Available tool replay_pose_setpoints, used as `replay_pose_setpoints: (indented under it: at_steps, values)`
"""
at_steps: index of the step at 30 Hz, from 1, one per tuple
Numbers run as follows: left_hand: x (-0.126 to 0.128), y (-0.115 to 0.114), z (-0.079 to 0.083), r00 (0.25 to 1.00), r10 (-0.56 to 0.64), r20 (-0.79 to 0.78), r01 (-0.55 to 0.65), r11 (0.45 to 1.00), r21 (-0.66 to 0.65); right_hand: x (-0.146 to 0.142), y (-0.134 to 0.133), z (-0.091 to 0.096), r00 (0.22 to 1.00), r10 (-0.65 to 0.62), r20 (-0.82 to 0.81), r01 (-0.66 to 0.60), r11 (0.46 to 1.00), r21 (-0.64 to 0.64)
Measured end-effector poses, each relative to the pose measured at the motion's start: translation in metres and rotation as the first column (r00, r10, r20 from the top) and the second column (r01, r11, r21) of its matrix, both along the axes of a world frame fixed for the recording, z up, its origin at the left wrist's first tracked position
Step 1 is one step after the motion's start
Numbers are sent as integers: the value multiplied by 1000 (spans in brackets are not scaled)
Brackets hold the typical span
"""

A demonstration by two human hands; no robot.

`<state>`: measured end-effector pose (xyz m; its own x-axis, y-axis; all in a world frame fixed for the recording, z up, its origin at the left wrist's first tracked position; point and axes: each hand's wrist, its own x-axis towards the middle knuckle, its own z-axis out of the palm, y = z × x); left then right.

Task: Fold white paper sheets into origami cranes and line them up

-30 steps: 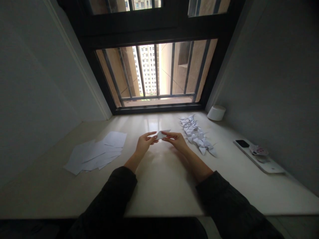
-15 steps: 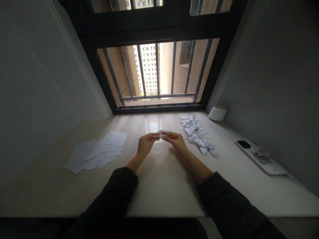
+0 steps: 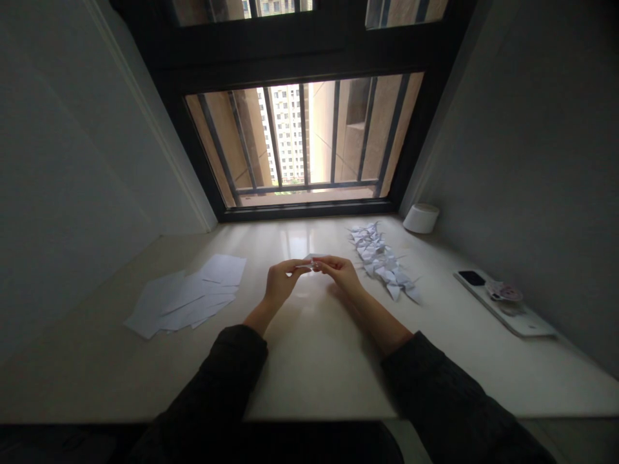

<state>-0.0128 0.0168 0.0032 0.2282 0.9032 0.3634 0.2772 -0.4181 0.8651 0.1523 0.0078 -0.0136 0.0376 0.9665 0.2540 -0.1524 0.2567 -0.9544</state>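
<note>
Between my two hands is a small folded piece of white paper (image 3: pixel 313 257), held above the white sill. My left hand (image 3: pixel 283 277) pinches its left side with thumb and fingers. On the other side my right hand (image 3: pixel 338 270) grips it, fingertips close to those of the left. The fingers cover most of the paper, so its exact folds are hidden. To the right lie several folded white paper figures (image 3: pixel 380 258) with pointed tips, grouped in a slanting row. A spread of flat white paper sheets (image 3: pixel 193 293) rests on the left.
A phone (image 3: pixel 503 306) with a round grip on its back lies at the right. Behind it, near the wall, stands a white cup-like object (image 3: pixel 421 219). A dark-framed window (image 3: pixel 309 209) with bars outside closes off the back of the sill (image 3: pixel 309 361).
The fingers of my right hand have shifted slightly on the folded paper, which shows a little less now. The sheets and figures stay where they were.
</note>
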Motion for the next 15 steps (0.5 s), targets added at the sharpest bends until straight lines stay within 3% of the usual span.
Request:
replay_pose_setpoints:
  at_steps: [7, 15]
  values:
    - [5, 3, -6, 982, -45, 185, 77, 982, -170, -2, 1, -5, 994, -106, -12, 106, 994, 33]
    - [4, 3, -5, 982, -34, 186, 65, 985, -160, -2, 1, -6, 988, -155, 7, 154, 985, 76]
